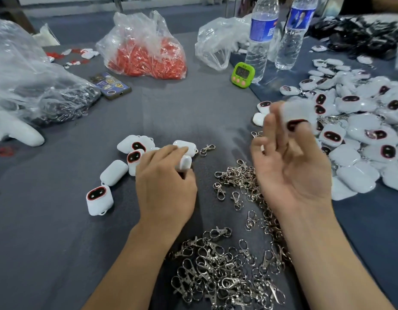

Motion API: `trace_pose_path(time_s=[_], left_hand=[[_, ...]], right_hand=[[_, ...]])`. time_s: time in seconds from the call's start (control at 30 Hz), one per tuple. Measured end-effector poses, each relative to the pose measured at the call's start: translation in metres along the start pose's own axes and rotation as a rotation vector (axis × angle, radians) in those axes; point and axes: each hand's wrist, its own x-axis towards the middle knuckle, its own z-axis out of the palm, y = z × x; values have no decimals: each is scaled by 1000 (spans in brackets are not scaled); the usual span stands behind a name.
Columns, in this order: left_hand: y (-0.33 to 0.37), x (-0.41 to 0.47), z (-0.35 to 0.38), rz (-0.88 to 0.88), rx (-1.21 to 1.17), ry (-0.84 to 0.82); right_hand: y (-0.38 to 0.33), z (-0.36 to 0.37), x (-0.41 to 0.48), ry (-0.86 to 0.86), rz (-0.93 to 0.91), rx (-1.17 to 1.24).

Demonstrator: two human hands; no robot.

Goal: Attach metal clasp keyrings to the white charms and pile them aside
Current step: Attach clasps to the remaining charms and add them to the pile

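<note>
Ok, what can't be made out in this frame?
Head view only:
- The blurred charm at the right hand fingertips: motion blur; held or released, clasp on or not, unclear.
- The left hand covers a white charm; grip hidden.
- The green timer: digits too small.
- The left bag: contents veiled by crinkled plastic, cut by the edge.

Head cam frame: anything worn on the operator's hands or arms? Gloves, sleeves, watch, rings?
Nothing worn that shows. The left hand and right hand are bare: no gloves, no rings visible. From the wrists down to the frame edge there are no sleeves, watch, bands or markings.
</note>
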Motion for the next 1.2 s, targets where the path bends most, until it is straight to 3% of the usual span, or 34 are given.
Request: trace_pose_path(time_s=[0.03,0.1,0.17,0.27,0.37,0.43,0.6,0.7,0.9,0.97,1.07,1.2], left_hand=[[0,-1,2,-27,15,-33],[-1,-1,5,-69,21,-89],[-4,0,5,-63,13,-109],[-9,3,3,-24,-18,-115],[-8,5,2,-56,-134,-61],[-4,6,-1,-90,-276,-47],[5,6,-5,-114,-602,-210],[8,5,-4,-137,-673,-203],[13,-9,5,-33,-444,-180],[12,-8,7,-19,-379,-281],[11,-7,9,168,-207,-477],[8,-8,14,212,-170,-444]], right_hand=[[-4,-2,-1,-9,19,81],[0,-5,-1,1,39,-27],[14,-2,0,-5,-11,-400],[36,2,0,-48,-260,-1193],[52,-3,-5,-129,-269,-1559],[56,-3,-7,-168,-224,-1590],[50,-1,-6,-152,-158,-1518],[52,-1,-5,-135,-199,-1489],[52,-4,-1,85,-363,-1408],[48,-5,2,187,-351,-1325],[43,-7,5,258,-327,-1289],[45,-4,5,271,-286,-1267]])
